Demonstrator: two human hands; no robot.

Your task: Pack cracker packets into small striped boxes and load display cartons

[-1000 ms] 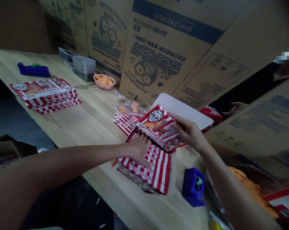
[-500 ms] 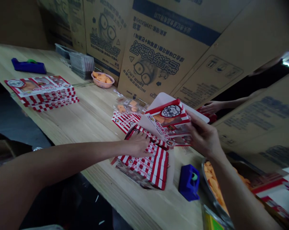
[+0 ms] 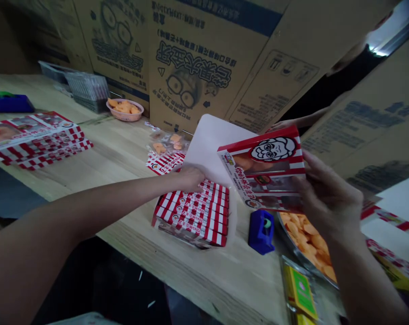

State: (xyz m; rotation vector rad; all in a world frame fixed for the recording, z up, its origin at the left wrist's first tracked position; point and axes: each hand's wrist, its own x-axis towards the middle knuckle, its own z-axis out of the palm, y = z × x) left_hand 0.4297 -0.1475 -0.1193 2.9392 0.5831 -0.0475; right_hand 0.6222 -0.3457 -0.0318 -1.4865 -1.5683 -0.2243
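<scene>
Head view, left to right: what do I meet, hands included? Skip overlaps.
Stack of striped boxes → pink basket → left hand → held striped box → right hand

Two blue tape dispensers [image 3: 260,234], one pink basket [image 3: 126,118] at the back edge and one metal bowl [image 3: 296,253] share the surface [image 3: 121,155] with one stack [image 3: 38,135] and one row of striped boxes [image 3: 194,214], their exact numbers unclear; one more box [image 3: 268,169] is held above.
</scene>
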